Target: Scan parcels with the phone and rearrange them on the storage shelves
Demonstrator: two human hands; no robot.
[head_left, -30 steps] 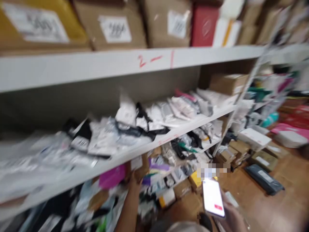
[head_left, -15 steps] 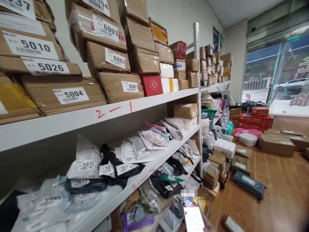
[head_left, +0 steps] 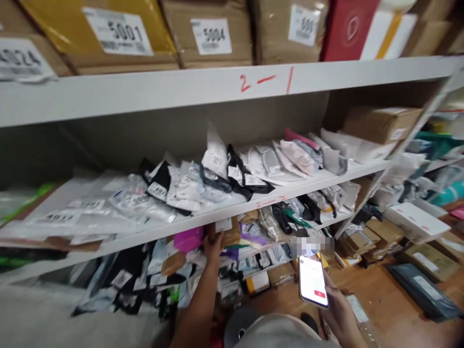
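Observation:
In the head view my right hand point(head_left: 335, 302) is closed around a smartphone point(head_left: 313, 282) with a lit white screen and a red button. My left hand point(head_left: 213, 243) reaches in under the edge of the middle shelf. Its fingers are at a small brown cardboard box point(head_left: 232, 234) with a white label, and appear to grip it; blur and the shelf edge hide part of the grip. Just left of that hand lies a bright magenta parcel point(head_left: 189, 239). A purple bag point(head_left: 255, 233) is to the right of the box.
Labelled cartons point(head_left: 213, 41) line the upper shelf point(head_left: 174, 89). Bagged parcels point(head_left: 188, 181) lie along the middle shelf, and more mailers point(head_left: 123, 278) fill the level below. A white shelf post point(head_left: 406, 150) stands at right. On the wooden floor lie a dark package point(head_left: 424, 290) and several boxes.
The view has turned down and left toward the lower shelves. My left hand has come into sight at the cardboard box. The phone and right hand now show more fully.

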